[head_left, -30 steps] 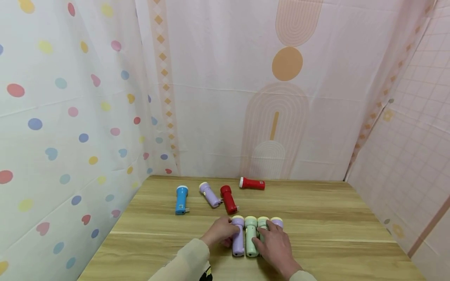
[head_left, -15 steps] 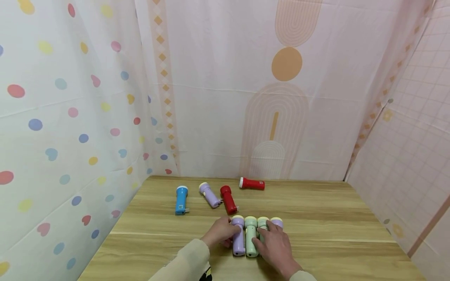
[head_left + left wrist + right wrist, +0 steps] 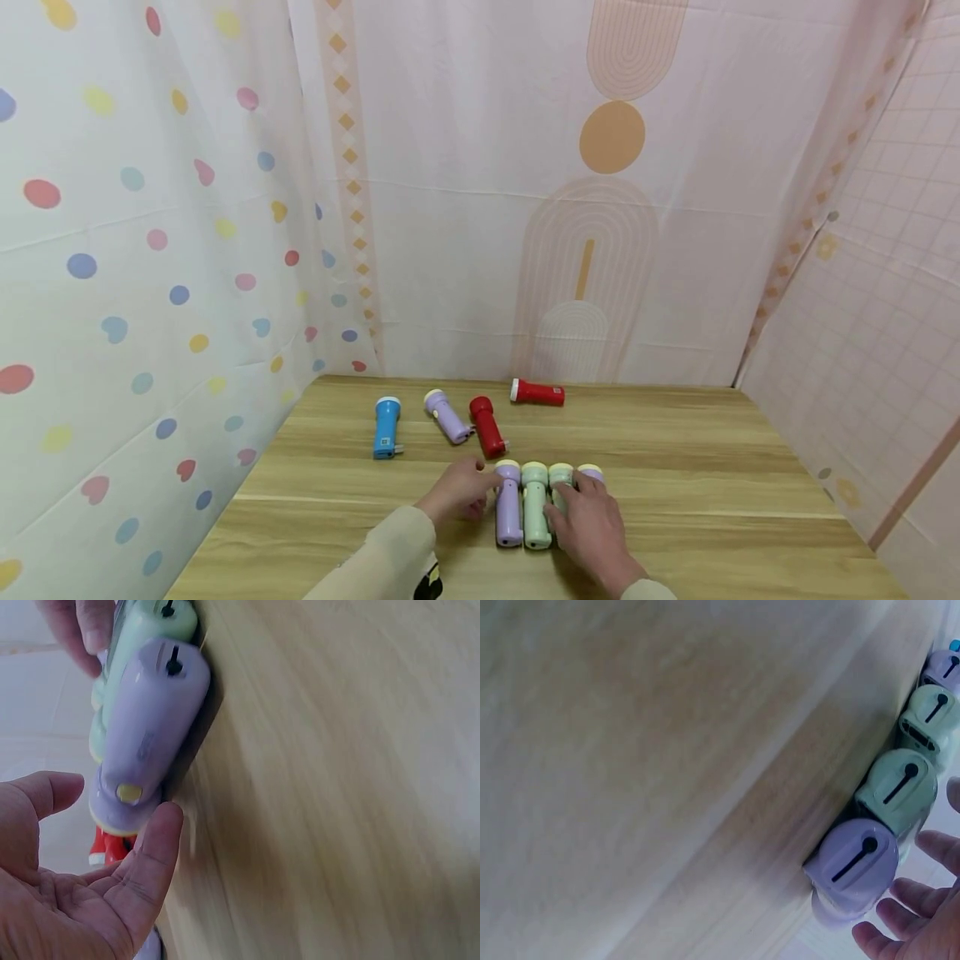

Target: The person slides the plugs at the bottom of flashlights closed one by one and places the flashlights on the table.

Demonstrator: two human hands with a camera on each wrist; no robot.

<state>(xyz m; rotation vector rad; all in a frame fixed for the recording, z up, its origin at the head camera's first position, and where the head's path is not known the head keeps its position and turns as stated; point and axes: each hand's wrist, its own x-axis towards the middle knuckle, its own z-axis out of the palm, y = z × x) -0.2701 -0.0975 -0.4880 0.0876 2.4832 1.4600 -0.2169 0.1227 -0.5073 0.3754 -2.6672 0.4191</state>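
Note:
Two purple and two pale green flashlights lie side by side in a row, cream heads away from me. At the row's left end is a purple flashlight (image 3: 508,510), then a green flashlight (image 3: 536,510). My left hand (image 3: 454,492) is beside the left purple one, thumb and fingers spread around its head end in the left wrist view. My right hand (image 3: 594,525) lies over the right half of the row, fingers extended. It partly hides the second green flashlight (image 3: 560,475) and the right-end purple flashlight (image 3: 592,472). Nothing is gripped by either hand.
Farther back on the wooden table (image 3: 697,483) lie a blue flashlight (image 3: 386,429), another purple flashlight (image 3: 450,418) and a red flashlight (image 3: 489,427). A second red flashlight (image 3: 538,393) lies sideways near the back curtain (image 3: 465,250).
My left hand has let go of the left purple flashlight and drawn slightly left. The fingers of my right hand have shifted a little to the right. The row stays put.

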